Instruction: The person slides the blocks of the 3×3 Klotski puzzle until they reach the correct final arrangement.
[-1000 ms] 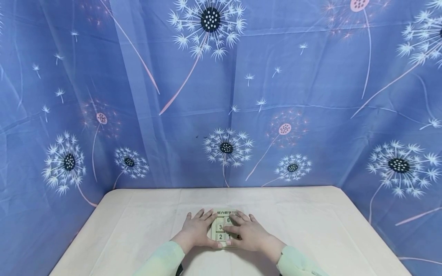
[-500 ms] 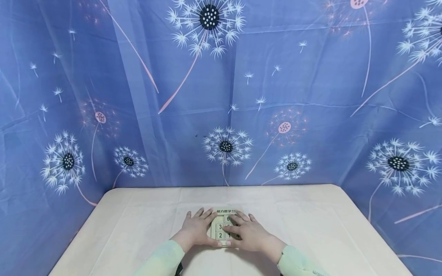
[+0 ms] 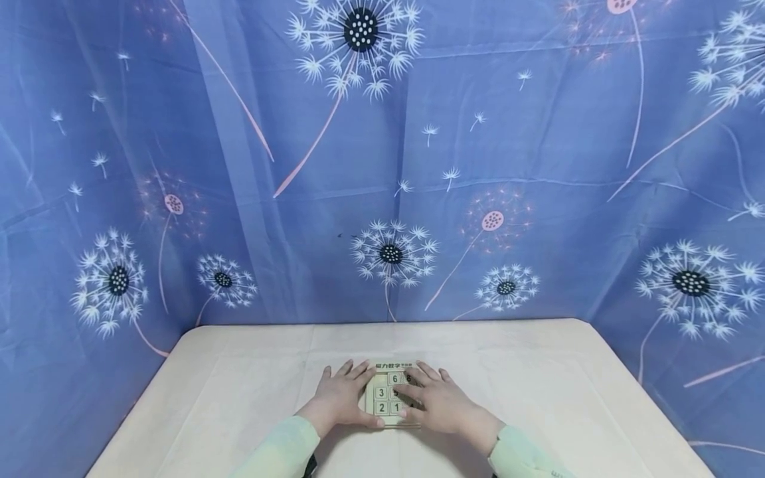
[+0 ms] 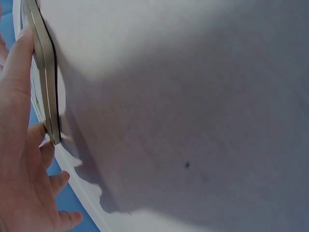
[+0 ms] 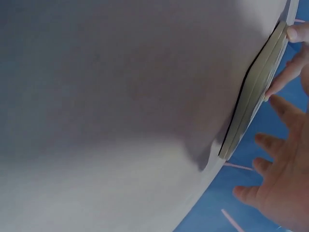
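A pale sliding number puzzle lies flat on the table between the hands. Showing on it are tiles 6, 3, 2 and 1; the upper left cell has no tile. My left hand spans its left side, fingers spread and straight, thumb tip on the near border and forefinger at the far left corner. From the right, my right hand reaches over the board with straight fingers, forefinger on the 5 tile. It hides most of the right column. The right wrist view shows the puzzle's edge beside the fingertips.
A cream-covered table surrounds the puzzle. Blue curtains printed with dandelions hang behind the table and along both sides. Light green sleeves cover the forearms.
My right hand has shifted slightly right and its forefinger now sits farther over the middle tile, uncovering more of the upper right tiles. The left hand keeps its place.
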A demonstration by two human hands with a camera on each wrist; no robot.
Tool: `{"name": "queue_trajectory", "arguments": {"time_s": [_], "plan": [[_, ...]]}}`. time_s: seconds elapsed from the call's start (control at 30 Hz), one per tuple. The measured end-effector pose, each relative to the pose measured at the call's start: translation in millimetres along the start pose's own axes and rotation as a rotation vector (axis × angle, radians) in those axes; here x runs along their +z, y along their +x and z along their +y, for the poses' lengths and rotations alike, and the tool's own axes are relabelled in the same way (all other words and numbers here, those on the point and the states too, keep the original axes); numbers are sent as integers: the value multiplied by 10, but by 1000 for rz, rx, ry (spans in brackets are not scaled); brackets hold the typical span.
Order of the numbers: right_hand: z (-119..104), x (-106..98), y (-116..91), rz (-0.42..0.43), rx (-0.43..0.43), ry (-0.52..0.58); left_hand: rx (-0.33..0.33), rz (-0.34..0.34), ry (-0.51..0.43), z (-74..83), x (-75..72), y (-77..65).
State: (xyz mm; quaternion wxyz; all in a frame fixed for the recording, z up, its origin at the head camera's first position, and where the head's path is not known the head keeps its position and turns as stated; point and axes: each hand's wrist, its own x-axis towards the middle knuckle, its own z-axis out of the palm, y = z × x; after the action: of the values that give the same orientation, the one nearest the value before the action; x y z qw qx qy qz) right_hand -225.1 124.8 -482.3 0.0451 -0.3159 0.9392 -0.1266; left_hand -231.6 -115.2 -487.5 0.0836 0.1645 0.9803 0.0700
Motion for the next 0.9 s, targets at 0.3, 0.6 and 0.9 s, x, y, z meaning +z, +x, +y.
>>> {"name": "queue_trajectory", "arguments": {"time_s": [0.3, 0.6, 0.9], "plan": [[50, -21, 46, 5, 49, 7, -16, -24, 2, -18, 16, 30], [24, -38, 77, 8, 59, 13, -9, -22, 1, -12, 19, 29], [22, -24, 97, 5, 65, 8, -5, -20, -5, -15, 10, 16]]}}
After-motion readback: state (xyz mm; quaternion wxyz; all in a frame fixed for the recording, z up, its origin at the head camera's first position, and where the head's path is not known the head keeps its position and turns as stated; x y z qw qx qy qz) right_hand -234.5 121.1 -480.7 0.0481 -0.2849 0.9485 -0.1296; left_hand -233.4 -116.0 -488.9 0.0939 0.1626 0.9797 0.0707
